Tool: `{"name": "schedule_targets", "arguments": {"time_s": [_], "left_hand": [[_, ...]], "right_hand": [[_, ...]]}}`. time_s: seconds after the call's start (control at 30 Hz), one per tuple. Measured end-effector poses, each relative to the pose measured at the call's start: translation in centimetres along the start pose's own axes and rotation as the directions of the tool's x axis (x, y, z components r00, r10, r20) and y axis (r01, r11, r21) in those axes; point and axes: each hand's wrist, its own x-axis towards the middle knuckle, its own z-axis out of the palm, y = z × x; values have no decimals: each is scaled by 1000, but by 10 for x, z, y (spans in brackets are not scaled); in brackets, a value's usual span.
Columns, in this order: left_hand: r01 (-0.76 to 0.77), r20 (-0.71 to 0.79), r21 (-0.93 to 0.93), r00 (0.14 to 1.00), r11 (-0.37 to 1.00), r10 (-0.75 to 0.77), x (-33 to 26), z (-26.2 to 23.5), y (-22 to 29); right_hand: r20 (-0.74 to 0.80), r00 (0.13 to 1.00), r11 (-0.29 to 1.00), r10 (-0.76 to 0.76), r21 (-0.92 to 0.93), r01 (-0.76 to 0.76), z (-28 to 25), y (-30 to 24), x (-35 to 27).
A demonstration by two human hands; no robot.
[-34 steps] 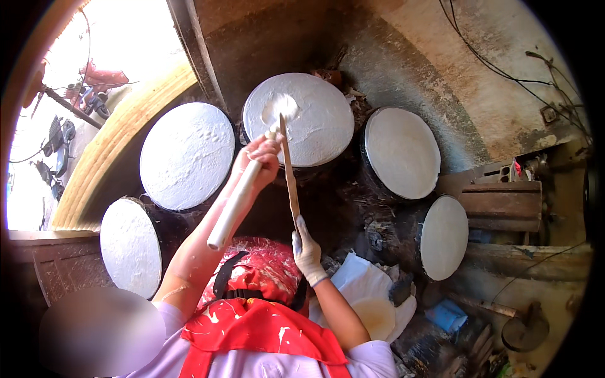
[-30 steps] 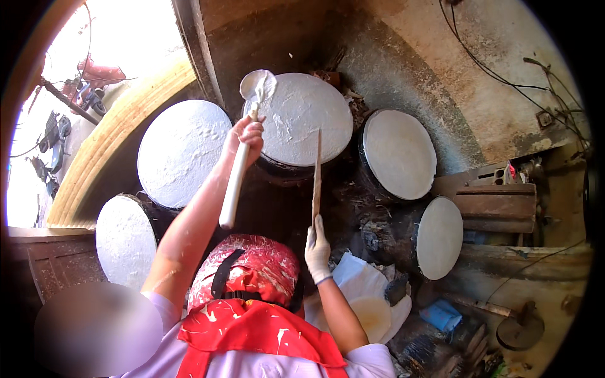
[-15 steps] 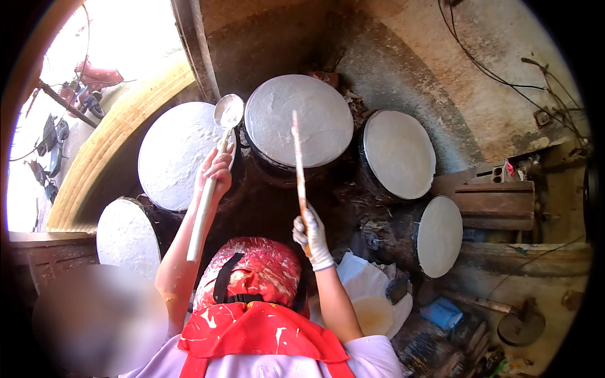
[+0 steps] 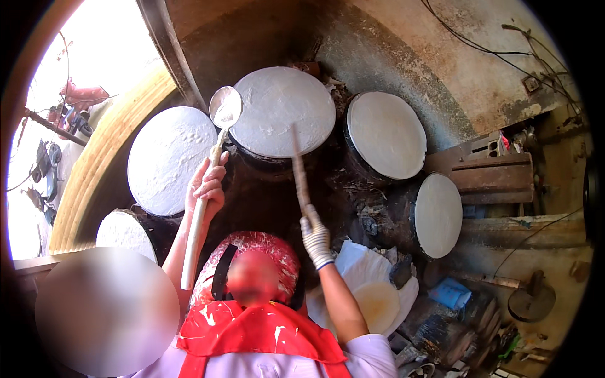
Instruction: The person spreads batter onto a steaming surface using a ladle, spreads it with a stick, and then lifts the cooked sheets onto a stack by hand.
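Left hand: bare (image 4: 210, 184), fingers wrapped round the upper part of the ladle handle, gripping it rather than spread.
Ladle: long pale handle (image 4: 196, 227) with a round metal bowl (image 4: 225, 108), its long axis running from low left, beside the red spattered cloth (image 4: 287, 258), upward and slightly right.
Ladle bowl: beyond the hand, in view overlapping the left edge of the middle disc; whether it touches cannot be told.
Right hand: gloved (image 4: 315, 239), curled round the near end of a thin wooden stick (image 4: 300, 167); the finger detail is partly unclear.
Wooden stick: long axis pointing away from the body and leaning slightly left, blurred; its tip overlaps the middle disc just short of its centre, contact unclear.
Middle disc: round, white-coated (image 4: 290, 101), straight ahead of both hands; up and right from the left hand, up and slightly left from the right.
Nearer hand: the left is closer to that disc's rim, yet the right's stick reaches farther over it.
Left side: a lumpy white disc (image 4: 170, 160) just beyond the left hand.
Right side: two smoother discs, far (image 4: 386, 135) and near (image 4: 438, 215), well apart from the glove.
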Motion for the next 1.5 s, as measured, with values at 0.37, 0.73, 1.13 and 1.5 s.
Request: {"name": "schedule_targets", "arguments": {"time_s": [0.37,0.73,1.13,1.5], "left_hand": [[56,-194,220,981,974,-13,17,-11,-14],[68,-496,592,817,803,296,106,-52,-67],[-81,-413,608,818,790,401,164,-74,-150],[-86,-384,539,861,838,335,108,-80,-130]], "right_hand": [[241,970,982,17,178,-61,3,14,18],[-370,928,953,48,-260,-153,-250,152,294],[283,932,763,226,-646,11,-325,168,577],[215,953,833,-213,-470,292,-417,84,469]]}}
